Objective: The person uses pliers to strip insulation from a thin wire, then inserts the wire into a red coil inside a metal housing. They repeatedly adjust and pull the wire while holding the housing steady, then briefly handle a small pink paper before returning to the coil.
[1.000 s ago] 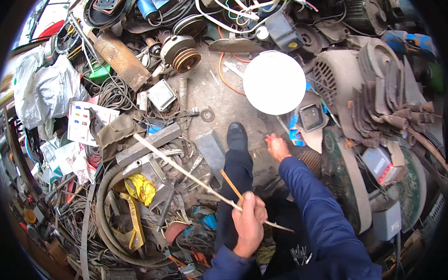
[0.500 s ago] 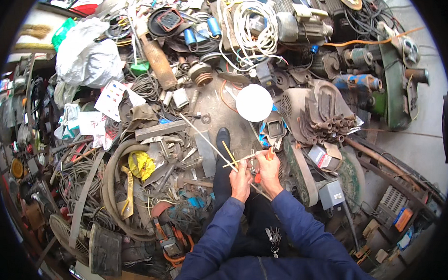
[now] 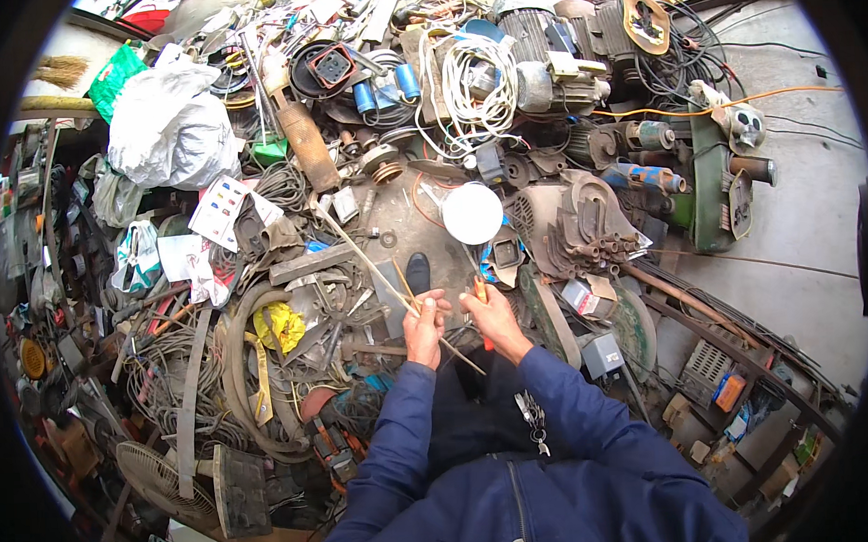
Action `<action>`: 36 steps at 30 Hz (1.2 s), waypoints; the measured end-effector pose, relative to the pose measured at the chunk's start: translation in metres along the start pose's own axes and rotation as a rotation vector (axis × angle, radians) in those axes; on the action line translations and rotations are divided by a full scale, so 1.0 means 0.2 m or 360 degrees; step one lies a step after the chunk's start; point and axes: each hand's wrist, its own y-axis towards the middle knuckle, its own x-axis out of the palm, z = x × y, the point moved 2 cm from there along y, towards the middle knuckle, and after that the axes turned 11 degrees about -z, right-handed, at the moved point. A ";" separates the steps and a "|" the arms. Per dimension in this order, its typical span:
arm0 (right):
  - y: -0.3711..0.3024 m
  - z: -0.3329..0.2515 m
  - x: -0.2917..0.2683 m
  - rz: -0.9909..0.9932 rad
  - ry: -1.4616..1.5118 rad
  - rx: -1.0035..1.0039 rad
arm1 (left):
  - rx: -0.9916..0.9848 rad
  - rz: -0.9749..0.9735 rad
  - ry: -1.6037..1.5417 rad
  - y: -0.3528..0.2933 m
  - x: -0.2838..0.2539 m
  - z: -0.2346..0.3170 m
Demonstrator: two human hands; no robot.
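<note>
My left hand [image 3: 424, 331] is closed around a long, thin, pale rod or stiff cable [image 3: 362, 257], which slants from the far left across the hand to near my lap. A short yellowish strip [image 3: 403, 280] also sticks up from this hand. In my right hand [image 3: 495, 319] is a pair of orange-handled pliers [image 3: 481, 289], jaws pointing away from me and a handle end showing below the fist. The pliers stand apart from the rod. A white round lid or bucket top [image 3: 472, 213] lies just beyond my hands.
Scrap surrounds me: a white plastic bag [image 3: 172, 113], coiled white cable [image 3: 480, 83], electric motors [image 3: 526, 29], and stacked curved metal parts [image 3: 585, 218]. A thick hose loop [image 3: 235, 373] and a fan [image 3: 159, 476] lie at left. A grey box [image 3: 602, 355] stands at right.
My hands have drawn apart, and the pliers have left the strip and now point away from me. The view has shifted, and the rod lies further left.
</note>
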 end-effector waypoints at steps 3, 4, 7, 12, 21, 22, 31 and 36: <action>0.02 -0.10 0.11 -0.0057 -0.0038 -0.0207 | 0.0022 -0.0022 0.0058 -0.01 -0.01 0.02; 0.02 -0.14 0.15 -0.0069 -0.0027 -0.0310 | 0.0054 -0.0002 0.0073 -0.02 -0.01 0.02; 0.00 -0.24 0.24 -0.0181 -0.0339 -0.0141 | 0.0197 0.0170 0.0180 -0.02 0.02 0.06; -0.04 -0.47 0.35 -0.0155 -0.0702 -0.0318 | 0.0171 0.0275 -0.0039 -0.01 0.07 0.18; 0.15 -0.62 0.42 -0.0823 -0.0954 -0.0568 | 0.0371 0.0736 -0.0453 0.13 0.06 0.19; 0.23 -0.58 0.39 -0.1108 -0.0685 -0.0256 | 0.0257 0.0826 -0.0418 0.16 0.04 0.18; 1.27 -0.26 0.11 -0.0552 -0.1539 -0.0160 | 0.0114 0.0795 -0.0966 0.41 0.00 -0.04; 1.83 -0.22 0.05 -0.0322 -0.2101 -0.0385 | 0.0056 0.0466 -0.1221 0.72 -0.15 -0.14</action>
